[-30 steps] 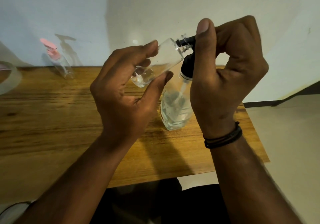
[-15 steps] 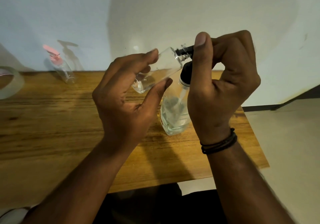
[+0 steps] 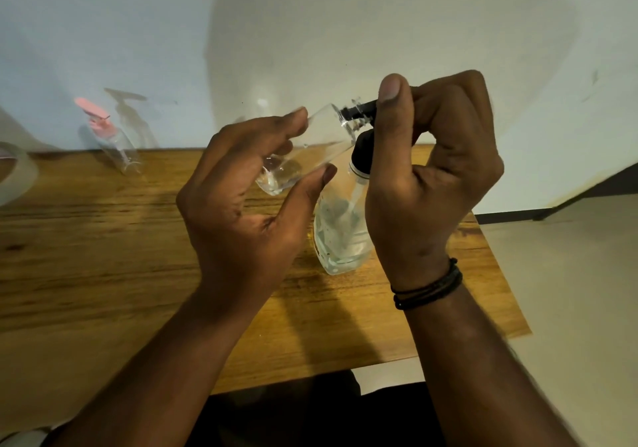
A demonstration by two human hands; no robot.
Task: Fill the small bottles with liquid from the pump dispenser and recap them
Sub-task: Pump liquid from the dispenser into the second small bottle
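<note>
Small bottle (image 3: 310, 151) is being held tilted above the table (image 3: 103, 257), its neck being kept against the black nozzle of the pump dispenser (image 3: 343, 225). It is being gripped between thumb and fingers of the left hand (image 3: 248, 212), just left of the dispenser. The pump head is being wrapped and pressed by the right hand (image 3: 424, 170), directly above the dispenser. Judged advisable: the mouth is to be kept seated on the nozzle and the pressing kept slow, spillage being the risk. A pink-capped bottle (image 3: 110, 136) is standing well left of the dispenser, by the wall.
</note>
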